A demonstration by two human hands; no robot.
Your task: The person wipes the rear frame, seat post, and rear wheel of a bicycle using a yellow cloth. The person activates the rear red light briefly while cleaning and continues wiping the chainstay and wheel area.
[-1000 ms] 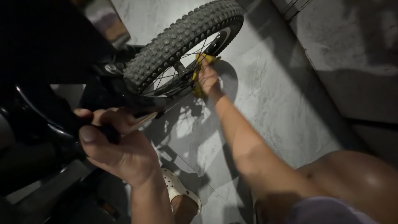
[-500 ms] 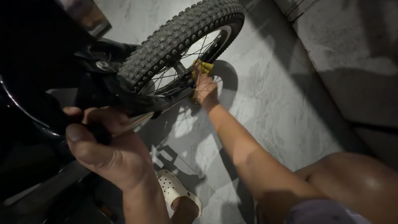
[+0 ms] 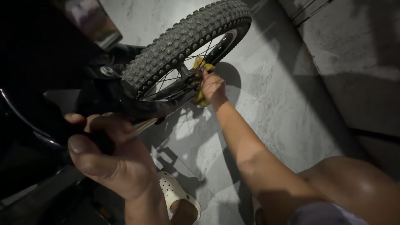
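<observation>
Step in hand: wiping the wheel — judged from the right hand [image 3: 213,85] pressing a crumpled yellow cloth [image 3: 201,81] against the spokes and fork leg near the hub of the black knobby-tyred bicycle wheel [image 3: 187,39].
Cloth position: at about 12 o'clock from the middle of the view, inside the wheel's lower arc, touching the spokes; part of it hangs out below the hand.
Right-hand fingers: curled tight around the cloth, holding it bunched.
Left hand [image 3: 110,156]: at 8 o'clock, fingers wrapped around a dark handlebar grip [image 3: 93,139], steadying the bike.
Wheel: tilted, running from 10 o'clock up to 1 o'clock, above the pale grey marbled floor [image 3: 283,100].
Nearby: a foot in a white perforated clog [image 3: 177,196] at 6 o'clock; a bare knee [image 3: 354,183] at 4 o'clock.
Next move calls for: in my judgement, keeping the left grip firm so the wheel does not swing, and working the cloth along the spokes without snagging it.
</observation>
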